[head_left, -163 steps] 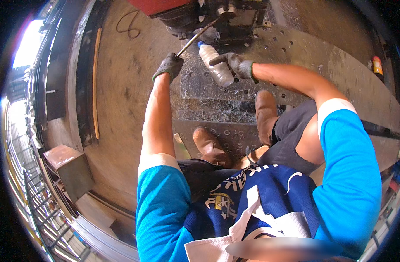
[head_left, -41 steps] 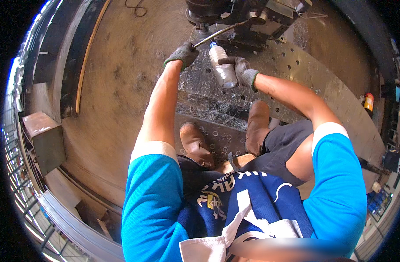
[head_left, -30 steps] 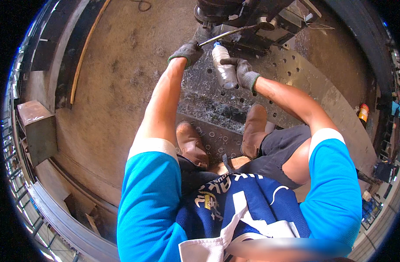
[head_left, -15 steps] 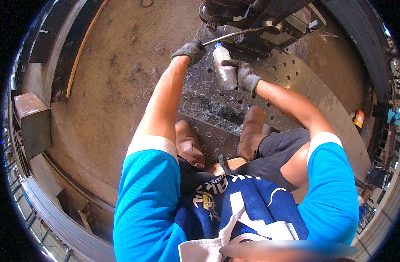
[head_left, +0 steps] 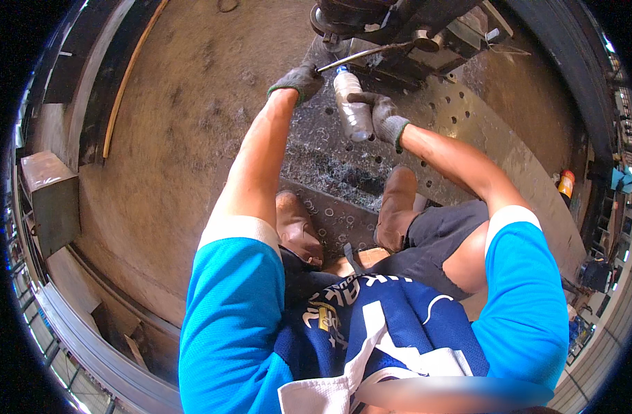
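My left hand, in a dark grey knit glove, is closed round the near end of a metal lever. The lever slants up to the right, to the round hub of a dark drilling machine. In my right hand, gloved alike, is a clear plastic bottle with a blue cap. The thumb lies across the bottle's side; the other fingers are partly hidden. Tilted, the bottle points its cap toward the foot of the machine, above a steel plate with several drilled holes.
Metal shavings litter the plate in front of my brown boots. A rusty metal box stands at the left, near long steel beams. An orange-and-yellow bottle is at the far right.
Both hands hold their grips on the lever and the bottle. The whole picture shifts very slightly; otherwise little differs.
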### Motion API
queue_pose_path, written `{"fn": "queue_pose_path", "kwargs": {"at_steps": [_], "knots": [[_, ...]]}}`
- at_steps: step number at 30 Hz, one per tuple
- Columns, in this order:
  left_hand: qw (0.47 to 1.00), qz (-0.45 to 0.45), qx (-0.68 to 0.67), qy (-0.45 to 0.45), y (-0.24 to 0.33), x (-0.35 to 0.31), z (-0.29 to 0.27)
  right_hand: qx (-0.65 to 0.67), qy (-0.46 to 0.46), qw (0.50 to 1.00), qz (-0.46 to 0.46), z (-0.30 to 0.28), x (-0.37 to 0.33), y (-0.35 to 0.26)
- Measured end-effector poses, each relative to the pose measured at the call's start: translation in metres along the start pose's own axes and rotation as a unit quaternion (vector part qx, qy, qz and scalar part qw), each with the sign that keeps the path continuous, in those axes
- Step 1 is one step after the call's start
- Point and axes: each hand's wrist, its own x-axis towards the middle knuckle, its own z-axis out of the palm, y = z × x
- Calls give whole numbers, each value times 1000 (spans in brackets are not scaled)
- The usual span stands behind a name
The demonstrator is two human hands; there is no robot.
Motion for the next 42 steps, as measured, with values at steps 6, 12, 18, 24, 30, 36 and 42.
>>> {"fn": "queue_pose_path", "kwargs": {"at_steps": [6, 12, 18, 24, 30, 36, 42], "knots": [[1000, 17, -2, 13, 2, -2, 1, -29, 9, 1000, 3, 2, -1, -3], [1000, 25, 2, 11, 0, 0, 4, -54, 1, 998, 26, 1, 1, -4], [1000, 13, -6, 16, -2, 2, 8, -11, -7, 1000, 9, -1, 5, 0], [1000, 22, 6, 2, -6, 8, 12, -8, -2, 1000, -7, -5, 7, 2], [1000, 7, 10, 8, -4, 8, 12, -19, 4, 1000, 10, -7, 11, 2], [999, 28, 14, 20, 0, 2, 9, -32, 8, 999, 16, -2, 1, -4], [999, 33, -18, 15, 2, 1, 9, -26, 3, 999, 24, 5, -6, -6]]}}
